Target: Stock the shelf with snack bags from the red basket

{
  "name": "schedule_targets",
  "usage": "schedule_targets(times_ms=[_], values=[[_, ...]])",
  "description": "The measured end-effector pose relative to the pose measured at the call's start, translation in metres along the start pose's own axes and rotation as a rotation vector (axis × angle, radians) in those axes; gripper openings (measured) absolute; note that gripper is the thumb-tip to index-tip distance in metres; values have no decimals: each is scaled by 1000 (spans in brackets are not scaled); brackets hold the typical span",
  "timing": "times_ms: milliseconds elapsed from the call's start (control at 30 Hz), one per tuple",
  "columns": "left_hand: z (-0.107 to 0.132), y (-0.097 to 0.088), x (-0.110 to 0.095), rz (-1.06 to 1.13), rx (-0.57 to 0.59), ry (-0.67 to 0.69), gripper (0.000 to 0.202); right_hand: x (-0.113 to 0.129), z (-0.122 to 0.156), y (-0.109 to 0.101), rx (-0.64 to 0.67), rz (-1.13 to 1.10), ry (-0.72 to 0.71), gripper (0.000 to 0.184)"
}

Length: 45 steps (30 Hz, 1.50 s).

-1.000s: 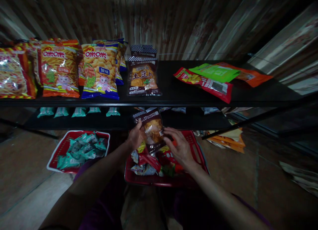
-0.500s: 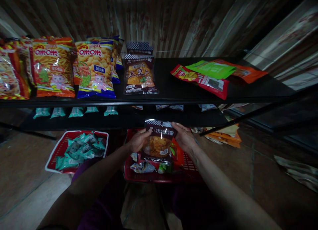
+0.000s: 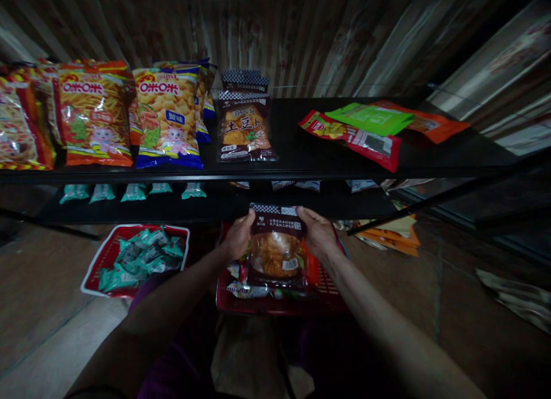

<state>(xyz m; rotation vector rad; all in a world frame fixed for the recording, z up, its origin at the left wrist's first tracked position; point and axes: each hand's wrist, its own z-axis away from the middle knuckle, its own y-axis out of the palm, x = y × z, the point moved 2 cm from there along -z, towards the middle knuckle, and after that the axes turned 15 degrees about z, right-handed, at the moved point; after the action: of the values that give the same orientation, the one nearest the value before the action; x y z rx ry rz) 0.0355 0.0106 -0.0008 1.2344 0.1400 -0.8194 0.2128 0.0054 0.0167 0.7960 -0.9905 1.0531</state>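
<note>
Between my two hands is a brown bag of potato chips (image 3: 278, 252) with a clear window, held upright by its top corners. My left hand (image 3: 241, 233) pinches its left edge. On the opposite edge, my right hand (image 3: 317, 231) has its thumb on the front, with the fingers behind. Below and behind the bag stands a red basket (image 3: 258, 308) holding several colourful snack packets, partly hidden by the bag and my hands. Similar brown chip bags (image 3: 245, 126) stand in a row on the upper shelf ahead.
The black shelf (image 3: 344, 168) also carries orange snack bags (image 3: 94, 115), a yellow-and-blue snack bag (image 3: 167, 117) and flat-lying red (image 3: 357, 136) and green packets (image 3: 370, 117). Teal packets fill a white-rimmed basket (image 3: 187, 238) at left. Orange packaging (image 3: 398, 235) lies on the floor at right.
My left hand has shifted up to the bag's top left corner. The chip bag now faces me more squarely, with more of its front uncovered. The view has moved slightly.
</note>
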Motion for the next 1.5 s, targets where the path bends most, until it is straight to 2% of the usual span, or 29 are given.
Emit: schedule_targets(times_ms=[133, 267, 533, 900, 1033, 1167, 1233, 1333, 1400, 1500], values=[[1, -4, -4, 8, 47, -81, 37, -2, -6, -6, -34, 2, 33, 30], [4, -13, -2, -93, 73, -150, 30, -1, -12, -13, -53, -16, 18, 29], [1, -30, 11, -249, 2, -152, 26, -3, -17, -18, -54, 19, 18, 29], [4, -24, 10, -345, 176, -177, 35, 12, -18, -23, -6, 53, 45, 28], [5, -22, 11, -379, 182, -207, 36, 10, -20, -25, -4, 48, 61, 27], [6, -21, 11, -375, 138, -195, 32, 7, -21, -24, -25, 40, 54, 29], [6, -22, 9, -364, 111, -165, 32, 7, -20, -22, 12, 34, 39, 31], [4, -25, 4, -360, 79, -124, 31, 7, -16, -22, 139, 43, 35, 32], [1, -28, 0, -345, 48, -93, 28, 5, -14, -24, 218, 65, 65, 33], [-4, -29, -5, -285, -12, -66, 24, -1, -9, -29, 266, 104, 143, 34]])
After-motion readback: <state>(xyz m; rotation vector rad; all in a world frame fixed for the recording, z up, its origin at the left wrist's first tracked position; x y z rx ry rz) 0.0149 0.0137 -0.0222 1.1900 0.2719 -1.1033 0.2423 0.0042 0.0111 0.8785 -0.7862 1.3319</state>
